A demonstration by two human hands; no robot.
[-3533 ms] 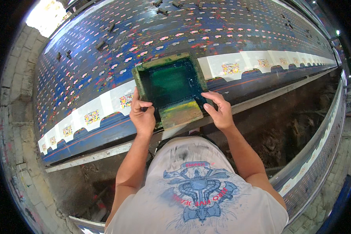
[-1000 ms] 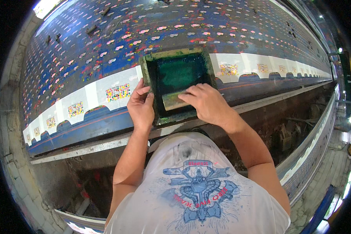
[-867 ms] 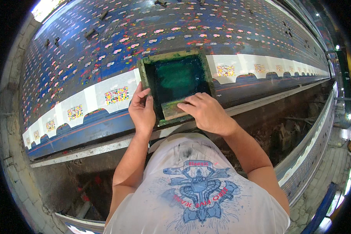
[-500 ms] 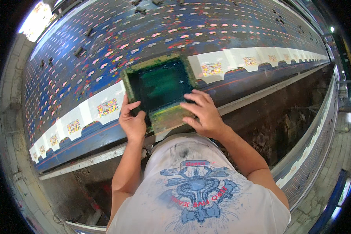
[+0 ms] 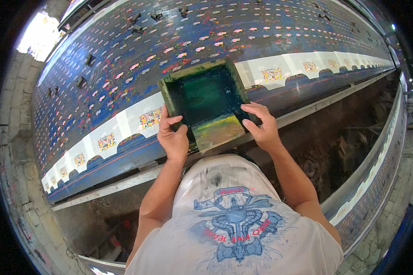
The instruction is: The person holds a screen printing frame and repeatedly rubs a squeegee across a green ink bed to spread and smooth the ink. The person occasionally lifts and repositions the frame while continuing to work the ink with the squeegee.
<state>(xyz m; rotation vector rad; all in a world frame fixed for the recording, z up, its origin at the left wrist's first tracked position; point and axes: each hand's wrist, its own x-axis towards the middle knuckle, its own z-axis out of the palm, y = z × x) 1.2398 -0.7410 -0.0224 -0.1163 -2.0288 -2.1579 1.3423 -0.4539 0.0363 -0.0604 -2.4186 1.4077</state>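
Between the left hand (image 5: 173, 139) and the right hand (image 5: 264, 130), a green-stained frame (image 5: 195, 71) is held over the worktop (image 5: 124, 50). Its left wall is pinched; at its right wall, thumb and fingers are parted, firmness untold. A flat block (image 5: 219, 133) is set at its near end. Coloured prints (image 5: 106, 141) are already borne by white pieces (image 5: 252, 73) beyond either hand; what is left beneath the frame is hidden.

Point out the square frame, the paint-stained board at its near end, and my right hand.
Square frame (image 5: 195, 71), head view: its far rim.
Paint-stained board (image 5: 219, 133), head view: middle of its visible face.
Right hand (image 5: 265, 129), head view: middle of the hand.
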